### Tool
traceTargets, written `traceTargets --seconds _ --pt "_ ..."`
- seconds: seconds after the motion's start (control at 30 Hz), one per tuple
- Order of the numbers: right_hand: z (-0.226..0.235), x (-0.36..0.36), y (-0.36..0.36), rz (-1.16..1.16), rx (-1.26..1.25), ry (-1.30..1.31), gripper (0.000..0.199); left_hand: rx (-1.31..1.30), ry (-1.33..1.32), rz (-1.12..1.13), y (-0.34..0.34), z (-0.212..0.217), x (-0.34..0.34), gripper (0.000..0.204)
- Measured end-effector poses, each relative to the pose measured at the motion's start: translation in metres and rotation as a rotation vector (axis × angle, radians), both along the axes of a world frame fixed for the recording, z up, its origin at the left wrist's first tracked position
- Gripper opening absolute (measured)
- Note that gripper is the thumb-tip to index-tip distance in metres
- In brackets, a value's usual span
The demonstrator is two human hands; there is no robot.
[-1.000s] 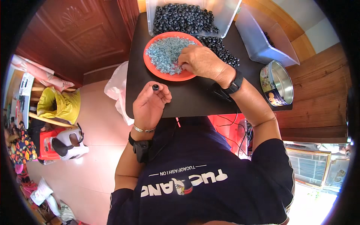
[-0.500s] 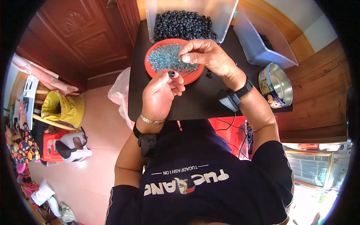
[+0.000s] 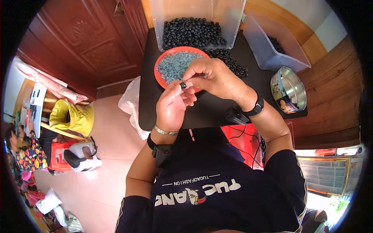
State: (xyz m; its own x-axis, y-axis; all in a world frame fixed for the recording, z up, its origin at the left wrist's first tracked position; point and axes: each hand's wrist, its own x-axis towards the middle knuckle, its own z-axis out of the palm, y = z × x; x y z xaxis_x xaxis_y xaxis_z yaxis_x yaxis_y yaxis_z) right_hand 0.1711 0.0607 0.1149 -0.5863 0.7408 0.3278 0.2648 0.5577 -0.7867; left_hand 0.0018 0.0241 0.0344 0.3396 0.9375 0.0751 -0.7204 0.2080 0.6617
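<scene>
My left hand (image 3: 170, 108) pinches a small black round piece with a hole (image 3: 183, 85) between thumb and fingers, palm turned up. The fingertips of my right hand (image 3: 225, 80) are closed together right at that piece; whatever they hold is too small to make out. Under and beyond both hands stands a round red plate (image 3: 157, 73), heaped with tiny clear bluish pieces (image 3: 174, 65). Behind it, many more black round pieces (image 3: 192, 33) fill the mouth of a clear plastic box (image 3: 198, 9). Others lie loose (image 3: 234, 66) on the dark table, partly hidden by my right hand.
A second clear box (image 3: 268, 52) with some black pieces stands at the right. Nearer is an open round tin (image 3: 291, 91) by the table's right edge. A white plastic bag (image 3: 131, 105) hangs off the left edge. Cables (image 3: 252, 136) run below the table.
My right hand has come from over the red plate toward me, and its fingertips now meet the black piece in my left hand. The whole view has shifted slightly.
</scene>
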Motion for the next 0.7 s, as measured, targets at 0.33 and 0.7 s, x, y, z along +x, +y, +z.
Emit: traceTargets --seconds 0.33,0.7 --pt "-0.014 -0.006 -0.012 -0.208 0.353 -0.035 0.019 -0.079 -0.085 0.125 0.001 0.008 0.020 0.018" --pt "-0.013 0.003 -0.018 -0.238 0.408 -0.047 0.024 -0.087 -0.095 0.020 -0.004 0.007 0.023 0.022"
